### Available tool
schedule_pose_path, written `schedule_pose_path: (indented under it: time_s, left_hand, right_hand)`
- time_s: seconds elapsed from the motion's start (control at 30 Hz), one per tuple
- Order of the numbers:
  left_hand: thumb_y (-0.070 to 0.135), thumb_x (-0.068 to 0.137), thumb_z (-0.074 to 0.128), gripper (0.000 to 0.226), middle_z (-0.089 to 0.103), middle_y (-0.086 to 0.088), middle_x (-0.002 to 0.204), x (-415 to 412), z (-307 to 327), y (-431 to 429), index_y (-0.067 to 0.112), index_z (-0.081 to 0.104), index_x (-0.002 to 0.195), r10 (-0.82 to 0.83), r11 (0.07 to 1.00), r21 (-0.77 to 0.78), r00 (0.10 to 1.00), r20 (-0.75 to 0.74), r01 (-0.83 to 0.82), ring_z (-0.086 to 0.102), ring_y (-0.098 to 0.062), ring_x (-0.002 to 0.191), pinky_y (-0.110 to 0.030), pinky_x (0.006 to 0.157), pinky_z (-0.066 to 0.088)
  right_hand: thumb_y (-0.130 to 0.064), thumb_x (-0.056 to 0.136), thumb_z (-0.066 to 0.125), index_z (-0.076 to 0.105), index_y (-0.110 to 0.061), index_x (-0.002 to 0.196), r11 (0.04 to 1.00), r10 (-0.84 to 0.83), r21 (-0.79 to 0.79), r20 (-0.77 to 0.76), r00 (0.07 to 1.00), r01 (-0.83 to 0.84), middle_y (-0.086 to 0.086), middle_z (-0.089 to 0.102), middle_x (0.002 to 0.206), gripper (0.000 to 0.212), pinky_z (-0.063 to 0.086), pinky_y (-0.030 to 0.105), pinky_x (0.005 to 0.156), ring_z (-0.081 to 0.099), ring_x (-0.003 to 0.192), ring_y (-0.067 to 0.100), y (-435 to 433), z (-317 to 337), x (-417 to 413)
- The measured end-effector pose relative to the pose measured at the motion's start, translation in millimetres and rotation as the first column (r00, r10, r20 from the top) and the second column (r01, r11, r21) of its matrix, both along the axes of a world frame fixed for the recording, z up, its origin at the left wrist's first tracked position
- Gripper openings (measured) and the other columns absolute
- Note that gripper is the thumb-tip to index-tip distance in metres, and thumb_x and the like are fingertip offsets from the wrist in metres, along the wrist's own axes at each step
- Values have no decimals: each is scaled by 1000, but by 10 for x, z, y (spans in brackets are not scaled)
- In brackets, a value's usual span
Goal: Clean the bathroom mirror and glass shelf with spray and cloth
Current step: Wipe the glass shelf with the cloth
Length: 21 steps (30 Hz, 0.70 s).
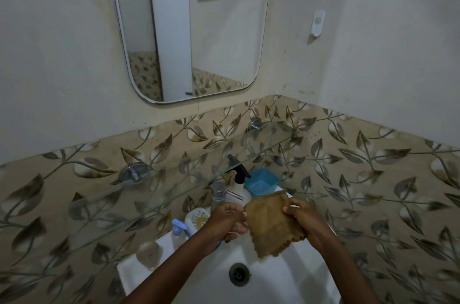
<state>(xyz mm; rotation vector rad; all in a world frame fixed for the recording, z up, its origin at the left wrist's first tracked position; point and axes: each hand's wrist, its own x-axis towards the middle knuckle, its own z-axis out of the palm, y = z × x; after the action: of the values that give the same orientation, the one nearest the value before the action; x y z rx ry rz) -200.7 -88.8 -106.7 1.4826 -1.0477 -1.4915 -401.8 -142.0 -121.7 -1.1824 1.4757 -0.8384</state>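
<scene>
Hands: left hand [227, 220] pinches the left edge of the cloth, fingers curled; right hand [302, 219] grips the right edge, thumb on top.
Cloth [270, 224]: brown, scalloped hem, stretched between both hands, hanging over the sink.
Spray bottle [239, 176]: white body, black trigger head, on the far sink rim just behind the cloth, under the shelf.
Glass shelf [199, 166]: clear, on two chrome brackets, crossing above the sink's far rim.
Mirror [194, 30]: far wall, above the shelf, rounded corners.
Sink [273, 278]: white, drain [239, 274] near centre.
Tap [219, 194]: chrome, left of the spray bottle.
Blue dish [261, 180]: right of the spray bottle.
Pump bottle [178, 231]: clear, blue top, left rim.
</scene>
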Motion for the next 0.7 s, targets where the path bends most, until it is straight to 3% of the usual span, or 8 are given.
schedule_pose_path:
  time_s: [0.13,0.2,0.27,0.33,0.43,0.5,0.6,0.7]
  left_hand:
    - [7,93,49,9,67,-10,100,-21,-11,-69,10,53,100,-47,997,-67,999,20,49,58,-3,48,-12,42,42]
    - [6,93,46,10,67,-8,97,7,-28,-125,10,54,98,-77,991,-109,996,47,82,59,-7,54,-13,42,43]
    - [6,93,46,12,68,-5,91,41,-49,-212,11,57,93,-77,984,-154,996,55,84,59,-10,60,-14,44,43]
    - [6,93,46,14,68,-3,86,62,-54,-298,12,58,89,-65,981,-179,997,43,71,59,-8,58,-13,46,42]
    - [4,94,46,18,67,-4,81,59,-114,-434,11,58,83,-49,980,-190,998,26,53,57,-8,54,-13,45,42]
    - [3,94,45,20,68,-4,78,49,-188,-493,10,58,81,-45,985,-168,999,12,46,56,-9,52,-14,43,41]
    - [2,94,45,22,68,0,68,37,-281,-553,9,58,77,-83,985,-151,997,-8,81,56,-6,43,-14,41,39]
    - [1,95,44,22,67,-4,74,42,-341,-563,9,58,80,-82,986,-143,997,-1,81,57,-4,43,-13,38,39]
  right_hand:
    - [-2,88,50,64,-1,103,993,-92,-78,-34,995,89,21,65,93,20,50,34,64,62,89,35,-355,65,-174]
    - [-4,87,51,62,1,101,990,-107,-94,-30,994,104,23,65,89,19,51,37,64,62,83,35,-563,112,-169]
    - [4,85,49,59,5,93,991,-79,-103,58,995,84,21,60,69,13,50,28,47,59,58,27,-799,169,-94]
    - [11,83,45,56,1,81,990,-93,-91,115,989,103,17,54,62,15,45,22,36,53,49,23,-1046,190,12]
    - [10,85,43,58,-7,77,985,-147,-52,254,956,165,17,59,74,24,49,25,41,56,62,27,-1451,-25,206]
    - [5,87,44,63,-11,85,981,-153,-76,263,953,179,21,63,96,25,56,34,58,60,77,31,-1752,-357,253]
    - [4,91,41,60,-3,103,978,-100,-172,95,990,115,21,59,116,24,49,39,86,56,98,29,-1958,-643,348]
    - [-3,93,42,56,8,113,956,-139,-286,-259,956,61,26,60,116,27,43,35,82,57,102,33,-1927,-672,422]
